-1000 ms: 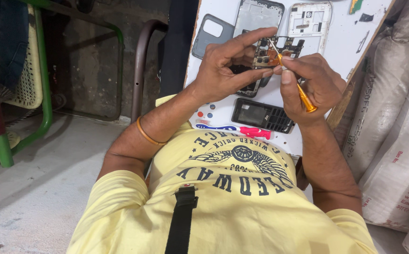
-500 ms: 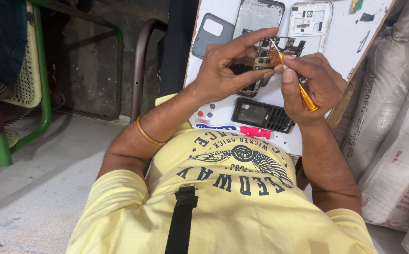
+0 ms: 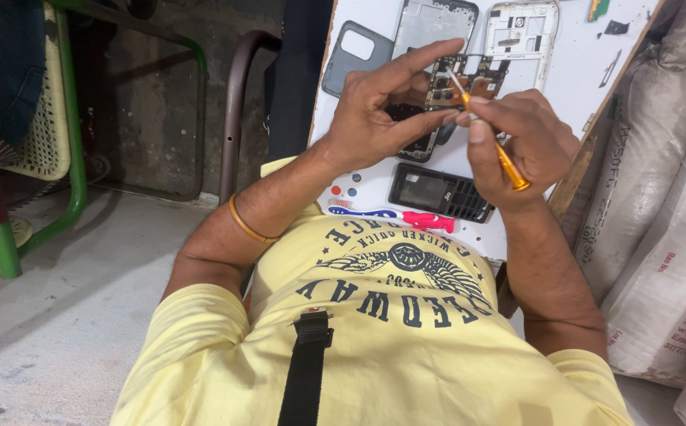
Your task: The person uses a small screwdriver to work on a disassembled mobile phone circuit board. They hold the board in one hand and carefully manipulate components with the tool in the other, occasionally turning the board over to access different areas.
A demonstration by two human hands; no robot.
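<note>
Both hands busy from what I see: left hand [image 3: 374, 118] pinches a bare circuit board [image 3: 455, 79], right hand [image 3: 528, 146] grips a slim orange screwdriver [image 3: 491, 138].

We grip a small circuit board [image 3: 459, 79] in the left hand [image 3: 374, 118]. The right hand [image 3: 526, 142] holds an orange screwdriver [image 3: 493, 140], tip on the board. A dark phone frame [image 3: 440, 192] and toothbrush [image 3: 394, 216] lie on the white surface [image 3: 571, 87].
</note>
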